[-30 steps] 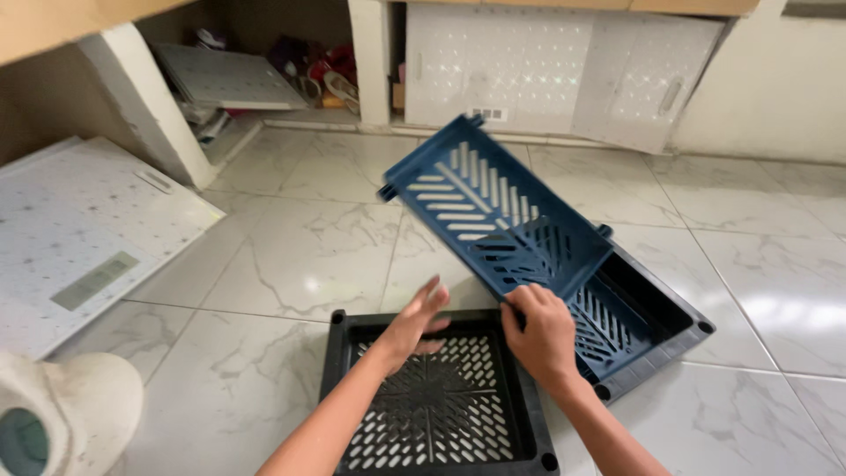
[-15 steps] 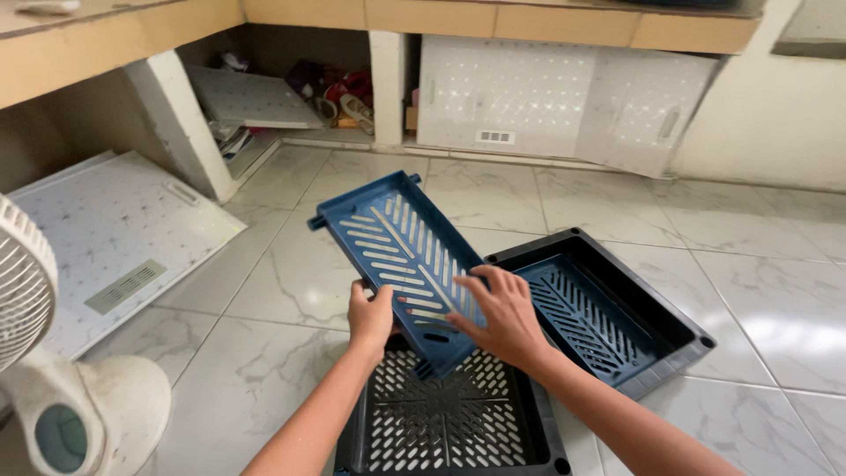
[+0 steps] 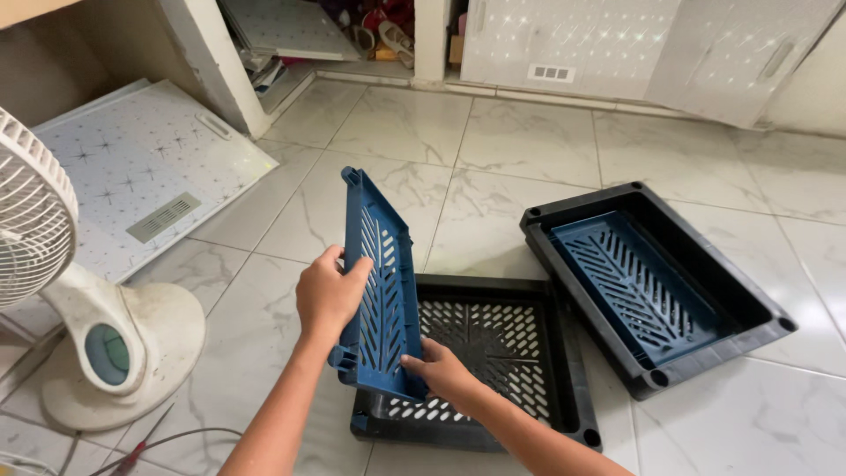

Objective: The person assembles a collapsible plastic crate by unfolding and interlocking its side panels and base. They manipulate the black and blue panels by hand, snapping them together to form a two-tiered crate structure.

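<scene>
Both hands hold a blue slotted panel on edge above a black tray on the floor.

The left hand [image 3: 328, 295] wraps its grip closed around the blue panel [image 3: 381, 286] at its outer side; the right hand [image 3: 443, 375] pinches the lower corner. The panel stands nearly upright over the left rim of the black tray [image 3: 564, 388]. Just right, a second black tray [image 3: 749, 304] holds another blue panel [image 3: 630, 286]. A white fan [image 3: 79, 308] stands left.

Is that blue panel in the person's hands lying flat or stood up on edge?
On edge. The blue panel stands nearly upright over the black tray, left hand on its side, right hand at its lower corner.
</scene>
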